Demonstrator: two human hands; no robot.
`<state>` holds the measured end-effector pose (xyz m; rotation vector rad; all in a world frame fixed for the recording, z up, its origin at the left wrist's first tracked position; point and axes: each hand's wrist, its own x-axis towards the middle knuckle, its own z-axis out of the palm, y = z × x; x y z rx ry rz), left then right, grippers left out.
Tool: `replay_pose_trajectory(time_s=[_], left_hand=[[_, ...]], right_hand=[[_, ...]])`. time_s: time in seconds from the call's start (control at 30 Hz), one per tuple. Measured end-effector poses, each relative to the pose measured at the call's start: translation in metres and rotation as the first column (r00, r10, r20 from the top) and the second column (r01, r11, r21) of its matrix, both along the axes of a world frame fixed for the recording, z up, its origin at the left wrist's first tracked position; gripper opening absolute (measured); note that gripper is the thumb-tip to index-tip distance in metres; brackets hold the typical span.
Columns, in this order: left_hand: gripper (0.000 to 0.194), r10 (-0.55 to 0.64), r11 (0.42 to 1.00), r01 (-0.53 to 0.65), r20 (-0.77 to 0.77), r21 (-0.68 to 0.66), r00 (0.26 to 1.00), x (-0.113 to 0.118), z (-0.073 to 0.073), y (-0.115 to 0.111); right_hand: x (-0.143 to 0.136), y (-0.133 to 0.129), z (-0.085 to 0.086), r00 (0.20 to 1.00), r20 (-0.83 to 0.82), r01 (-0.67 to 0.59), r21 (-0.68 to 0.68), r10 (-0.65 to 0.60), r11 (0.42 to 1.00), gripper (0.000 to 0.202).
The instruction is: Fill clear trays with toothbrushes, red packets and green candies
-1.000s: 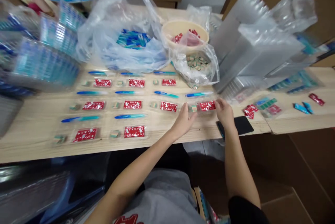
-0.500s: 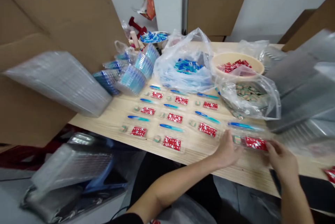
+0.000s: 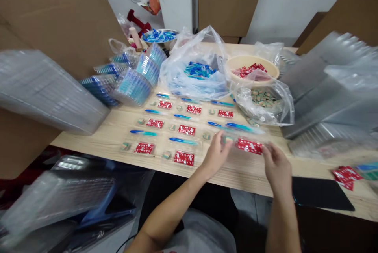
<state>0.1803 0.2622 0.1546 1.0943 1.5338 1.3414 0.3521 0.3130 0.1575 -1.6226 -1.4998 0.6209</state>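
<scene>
Holding one clear blister tray (image 3: 245, 138) at the front edge of the wooden table (image 3: 97, 142), w/ my left hand (image 3: 215, 154) pinching its left end and my right hand (image 3: 276, 166) gripping its right end; both grips narrow, fingers closed on the plastic. Tray contents: 1 blue pen (image 3: 243, 127) along the far side, 1 red packet (image 3: 250, 146), 1 small eraser-like block (image 3: 228, 139). Tray sits slightly lifted or sliding, can't tell which, just right of the laid-out grid of filled trays (image 3: 177, 127) (approx. 3 rows, same contents each). Behind grid: bag of blue pens (image 3: 196, 73), beige bowl of red packets (image 3: 252, 69), bag of small blocks (image 3: 264, 101). Left: stacks of finished packs (image 3: 132, 83). Right: empty tray stacks (image 3: 330, 95), black phone (image 3: 320, 194), loose red packets (image 3: 344, 176). Step, as I judge it: tray is filled and being handled as a unit, prob. lined up w/ the grid. Next move calls for keeping it level so the loose pcs stay in their pockets, and even pressure at both ends.
</scene>
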Motion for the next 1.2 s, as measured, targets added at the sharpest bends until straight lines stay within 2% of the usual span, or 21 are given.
replay_pose_trajectory(time_s=[0.13,0.27,0.43,0.57,0.67,0.77,0.87,0.93,1.03,1.1,1.2], left_hand=[[0.042,0.183,0.983,-0.183,-0.120,0.007,0.976,-0.031,-0.007,0.005],[0.039,0.243,0.968,-0.250,-0.162,-0.030,0.957,-0.049,-0.016,0.013],[0.032,0.212,0.973,-0.223,-0.167,-0.053,0.963,-0.046,-0.016,0.017],[0.026,0.202,0.974,-0.215,-0.154,-0.073,0.967,-0.039,-0.013,0.020],[0.023,0.196,0.972,-0.208,-0.115,-0.110,0.974,-0.038,-0.015,0.029],[0.016,0.211,0.968,-0.220,-0.083,-0.120,0.974,-0.038,-0.013,0.038],[0.016,0.255,0.962,-0.261,-0.078,-0.080,0.964,-0.037,-0.005,0.037],[0.020,0.272,0.961,-0.275,-0.069,-0.043,0.960,-0.040,0.004,0.028],[0.028,0.257,0.966,-0.257,-0.039,0.001,0.966,-0.056,0.016,-0.003],[0.032,0.261,0.965,-0.260,-0.030,0.028,0.965,-0.075,0.019,-0.032],[0.040,0.360,0.933,-0.357,-0.107,0.052,0.927,-0.107,0.011,-0.077]], right_hand=[[-0.042,-0.006,-0.013,0.992,-0.058,-0.113,-0.010,0.113,0.994,0.064],[-0.066,-0.008,-0.024,0.971,-0.137,-0.204,-0.057,0.195,0.977,0.067],[-0.059,-0.004,-0.035,0.982,-0.140,-0.149,-0.126,0.131,0.981,0.075],[-0.047,0.002,-0.042,0.970,-0.215,-0.148,-0.151,0.114,0.977,0.080],[-0.043,0.006,-0.044,0.973,-0.206,-0.141,-0.161,0.107,0.977,0.080],[-0.042,0.005,-0.037,0.976,-0.187,-0.143,-0.166,0.111,0.976,0.078],[-0.044,-0.004,-0.018,0.976,-0.164,-0.167,-0.139,0.144,0.976,0.068],[-0.048,-0.015,-0.002,0.980,-0.120,-0.173,-0.090,0.162,0.981,0.064],[-0.064,-0.042,0.017,0.986,-0.036,-0.161,-0.028,0.160,0.987,0.067],[-0.082,-0.063,0.019,0.981,-0.031,-0.194,-0.024,0.193,0.981,0.071],[-0.113,-0.093,0.008,0.936,-0.123,-0.340,-0.081,0.329,0.937,0.072]])
